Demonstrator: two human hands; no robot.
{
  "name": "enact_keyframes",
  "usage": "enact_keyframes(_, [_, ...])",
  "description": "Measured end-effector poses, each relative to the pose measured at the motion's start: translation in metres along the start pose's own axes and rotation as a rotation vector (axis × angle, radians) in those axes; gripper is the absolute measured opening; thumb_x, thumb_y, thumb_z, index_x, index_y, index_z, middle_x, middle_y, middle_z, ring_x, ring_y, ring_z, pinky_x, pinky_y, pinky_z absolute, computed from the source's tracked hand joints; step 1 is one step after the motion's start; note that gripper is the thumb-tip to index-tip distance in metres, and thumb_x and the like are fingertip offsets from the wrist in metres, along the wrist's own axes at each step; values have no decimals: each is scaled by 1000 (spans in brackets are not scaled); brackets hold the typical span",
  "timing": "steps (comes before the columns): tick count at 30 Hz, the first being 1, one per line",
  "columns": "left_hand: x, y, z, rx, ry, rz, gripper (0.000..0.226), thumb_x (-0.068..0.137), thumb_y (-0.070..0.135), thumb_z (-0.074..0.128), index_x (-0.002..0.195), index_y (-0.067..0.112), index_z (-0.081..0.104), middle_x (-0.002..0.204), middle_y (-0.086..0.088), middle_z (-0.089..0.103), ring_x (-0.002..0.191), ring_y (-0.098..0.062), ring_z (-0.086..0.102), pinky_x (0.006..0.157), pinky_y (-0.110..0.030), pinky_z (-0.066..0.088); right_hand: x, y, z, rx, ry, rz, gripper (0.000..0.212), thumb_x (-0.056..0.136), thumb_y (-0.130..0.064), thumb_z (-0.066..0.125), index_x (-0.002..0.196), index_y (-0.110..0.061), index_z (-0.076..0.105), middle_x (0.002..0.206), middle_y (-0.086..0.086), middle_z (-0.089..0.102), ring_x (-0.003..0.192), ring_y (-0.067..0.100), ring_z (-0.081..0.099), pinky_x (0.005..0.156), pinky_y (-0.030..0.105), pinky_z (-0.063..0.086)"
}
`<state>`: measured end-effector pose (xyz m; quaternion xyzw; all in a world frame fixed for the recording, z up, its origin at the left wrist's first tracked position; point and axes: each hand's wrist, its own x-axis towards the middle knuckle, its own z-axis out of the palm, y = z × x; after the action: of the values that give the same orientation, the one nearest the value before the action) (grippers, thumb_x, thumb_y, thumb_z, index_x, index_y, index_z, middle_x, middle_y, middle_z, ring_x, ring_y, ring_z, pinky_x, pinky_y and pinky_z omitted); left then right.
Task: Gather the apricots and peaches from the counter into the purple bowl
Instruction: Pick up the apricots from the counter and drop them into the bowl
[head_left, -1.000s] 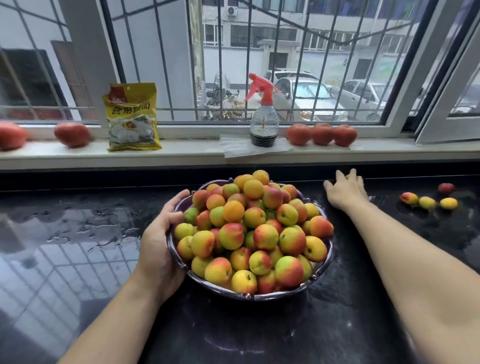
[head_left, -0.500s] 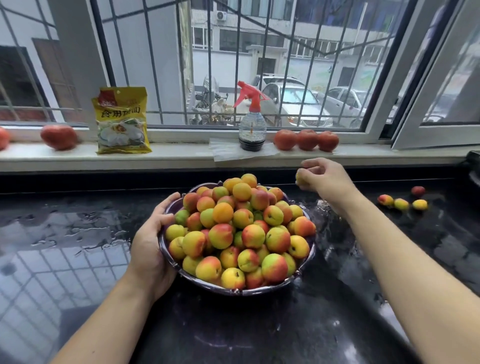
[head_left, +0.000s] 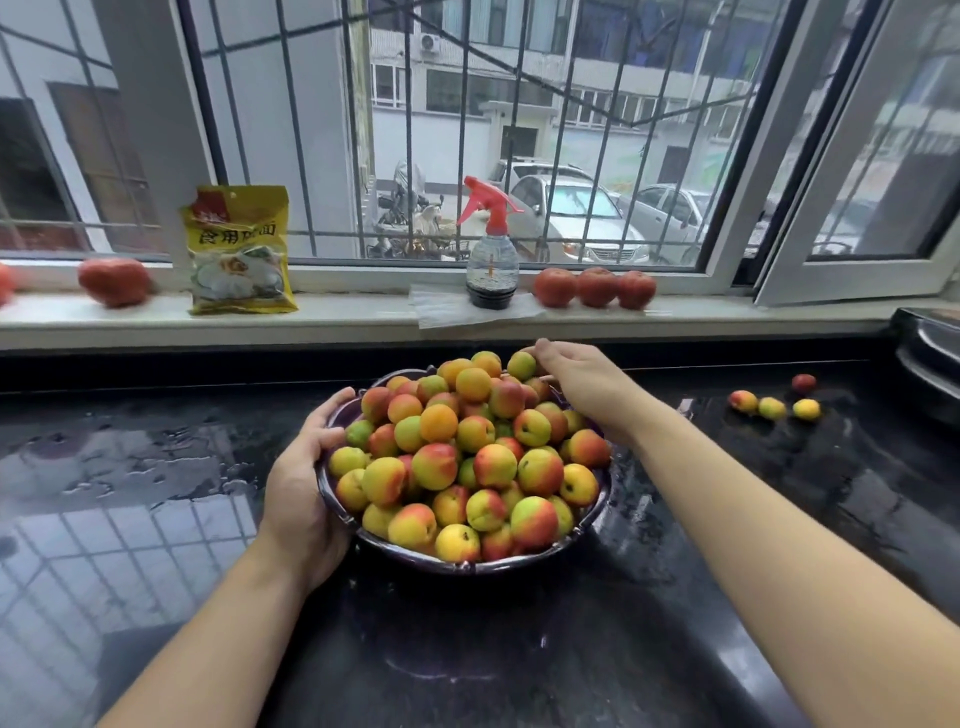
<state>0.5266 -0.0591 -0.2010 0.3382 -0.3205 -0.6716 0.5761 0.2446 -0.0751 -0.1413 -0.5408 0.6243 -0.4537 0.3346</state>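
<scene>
The purple bowl (head_left: 470, 565) stands in the middle of the black counter, heaped with several apricots and peaches (head_left: 467, 452). My left hand (head_left: 306, 478) grips the bowl's left rim, thumb over the edge. My right hand (head_left: 576, 376) hovers over the far right of the heap and pinches a yellow-green apricot (head_left: 521, 365) against the top of the pile. Three small yellow and red fruits (head_left: 772, 407) lie loose on the counter at the right, and a dark red one (head_left: 803, 383) lies just behind them.
The counter (head_left: 156, 467) is wet on the left. On the windowsill stand a yellow packet (head_left: 239, 249), a spray bottle (head_left: 491, 260) on a paper towel, three tomatoes (head_left: 596, 287) and one more tomato (head_left: 114, 280) at the left. A metal pot (head_left: 930, 358) sits far right.
My right hand picked a fruit up off the counter behind the bowl and carried it left onto the far side of the heap. My left hand stayed on the rim.
</scene>
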Motion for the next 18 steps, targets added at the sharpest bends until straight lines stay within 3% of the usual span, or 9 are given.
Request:
enact_keyframes(3, [-2, 0, 1, -1, -4, 4, 44, 105, 13, 38, 142, 17, 63, 129, -14, 77, 121, -35, 72, 103, -52, 56, 1, 3, 2, 58, 31, 22, 38, 105, -43, 46, 109, -17, 74, 108, 4, 76, 101, 21, 70, 94, 43, 57])
enact_keyframes(5, [-1, 0, 1, -1, 4, 6, 44, 105, 13, 39, 142, 17, 63, 129, -14, 77, 121, -36, 72, 103, -52, 56, 1, 1, 0, -3, 0, -2, 29, 102, -40, 53, 112, -22, 72, 109, 1, 74, 103, 18, 69, 92, 36, 57])
enact_keyframes(9, [0, 0, 1, 9, 17, 5, 45, 104, 13, 39, 142, 18, 63, 130, -14, 76, 123, -36, 71, 105, -52, 56, 5, -5, -1, -106, -29, -117, 20, 94, -25, 70, 113, -20, 72, 95, -2, 73, 79, 6, 65, 70, 23, 53])
enact_keyframes(13, [1, 0, 0, 20, 13, -2, 45, 105, 14, 38, 142, 18, 63, 129, -15, 76, 122, -37, 71, 107, -55, 54, -3, -9, -21, 26, 48, -193, 20, 90, -32, 73, 108, -23, 73, 102, 1, 76, 100, 18, 70, 87, 30, 55])
enact_keyframes(16, [2, 0, 0, 24, 23, 5, 45, 104, 13, 39, 141, 17, 63, 129, -15, 77, 121, -36, 72, 106, -54, 55, -20, 0, -30, -56, -81, -134, 20, 92, -25, 72, 111, -22, 74, 105, 0, 76, 101, 11, 70, 86, 27, 55])
enact_keyframes(18, [1, -1, 1, 22, 25, 7, 45, 104, 12, 38, 142, 16, 63, 127, -14, 77, 118, -34, 74, 101, -49, 59, -28, 11, -27, -70, -162, -75, 26, 95, -32, 68, 120, -26, 72, 113, -4, 75, 109, 10, 69, 95, 32, 54])
